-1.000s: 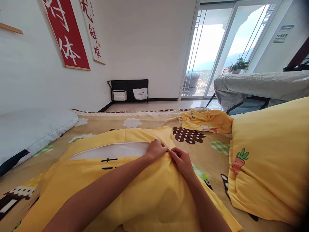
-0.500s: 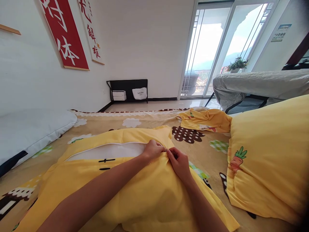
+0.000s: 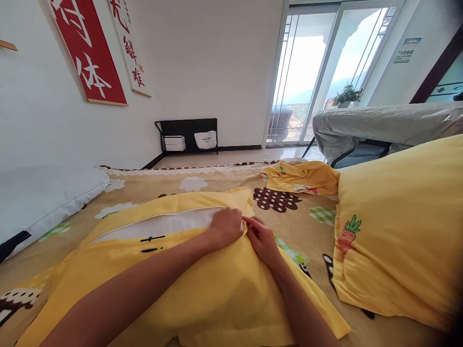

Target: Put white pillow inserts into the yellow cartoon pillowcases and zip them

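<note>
Grip: left hand [image 3: 226,226] and right hand [image 3: 261,238] pinching yellow pillowcase [image 3: 202,284] opening edge, forearms converging, knuckles up.

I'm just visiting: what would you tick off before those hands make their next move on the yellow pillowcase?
1. Left hand pinches the yellow pillowcase edge: ok.
2. Right hand pinches beside it: ok.
3. White pillow tucked inside, nothing poking out: ok.
4. Pillowcase closed: not ok, it gapes left of the hands.
5. Any zip pull between the fingers: cannot tell, hidden.
6. Second yellow pillow lies apart: ok.
</note>
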`<action>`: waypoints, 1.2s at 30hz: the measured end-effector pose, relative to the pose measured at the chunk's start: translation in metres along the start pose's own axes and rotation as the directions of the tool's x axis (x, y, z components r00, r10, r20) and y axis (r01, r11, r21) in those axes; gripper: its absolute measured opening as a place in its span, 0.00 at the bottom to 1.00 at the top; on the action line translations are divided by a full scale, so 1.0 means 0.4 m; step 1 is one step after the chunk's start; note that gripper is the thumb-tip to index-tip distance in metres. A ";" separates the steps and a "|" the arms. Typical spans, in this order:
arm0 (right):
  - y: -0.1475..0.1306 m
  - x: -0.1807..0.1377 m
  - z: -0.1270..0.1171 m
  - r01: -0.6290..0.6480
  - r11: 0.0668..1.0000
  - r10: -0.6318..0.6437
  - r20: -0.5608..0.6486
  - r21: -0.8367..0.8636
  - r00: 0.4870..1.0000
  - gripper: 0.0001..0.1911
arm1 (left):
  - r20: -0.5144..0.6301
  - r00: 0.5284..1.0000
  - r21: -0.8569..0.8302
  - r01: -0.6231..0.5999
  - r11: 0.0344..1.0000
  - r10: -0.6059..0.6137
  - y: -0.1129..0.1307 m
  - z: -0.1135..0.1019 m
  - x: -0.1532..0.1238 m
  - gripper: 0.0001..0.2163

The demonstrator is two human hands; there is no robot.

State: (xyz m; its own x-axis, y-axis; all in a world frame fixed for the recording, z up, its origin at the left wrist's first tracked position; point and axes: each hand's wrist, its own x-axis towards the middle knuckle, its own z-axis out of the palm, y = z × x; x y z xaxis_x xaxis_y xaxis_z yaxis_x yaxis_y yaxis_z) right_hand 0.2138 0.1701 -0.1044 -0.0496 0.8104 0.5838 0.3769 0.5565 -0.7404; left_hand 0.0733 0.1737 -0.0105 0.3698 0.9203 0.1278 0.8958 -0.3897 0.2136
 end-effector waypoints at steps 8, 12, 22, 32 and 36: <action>0.026 0.004 0.007 0.015 0.993 -0.015 0.008 -0.113 1.000 0.13 | 0.092 0.986 -0.021 0.140 0.990 -0.138 0.001 -0.013 0.045 0.13; 0.026 0.000 0.026 0.046 0.981 -0.053 -0.033 -0.186 0.998 0.12 | 0.104 0.987 0.068 0.114 0.991 -0.121 0.002 -0.026 0.030 0.14; 0.021 -0.011 0.012 0.110 0.945 -0.132 -0.052 -0.308 0.990 0.14 | 0.144 0.974 -0.331 0.213 0.919 -0.174 -0.075 -0.036 0.026 0.05; -0.010 0.010 0.005 0.210 0.899 -0.288 -0.155 -0.385 0.945 0.13 | 0.060 0.994 -0.466 0.113 0.877 -0.096 -0.107 -0.055 -0.021 0.09; -0.052 0.029 0.036 0.337 0.866 -0.383 -0.058 -0.368 0.922 0.12 | -0.077 0.996 -0.358 0.008 0.934 -0.038 -0.101 -0.030 -0.033 0.10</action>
State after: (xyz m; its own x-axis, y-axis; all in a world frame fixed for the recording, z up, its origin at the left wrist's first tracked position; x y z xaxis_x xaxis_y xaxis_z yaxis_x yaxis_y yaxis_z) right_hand 0.1923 0.1705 -0.0871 -0.1368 0.5232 0.8412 0.6505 0.6878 -0.3220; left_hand 0.0294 0.1769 -0.0090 0.3154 0.9290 0.1937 0.7511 -0.3691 0.5474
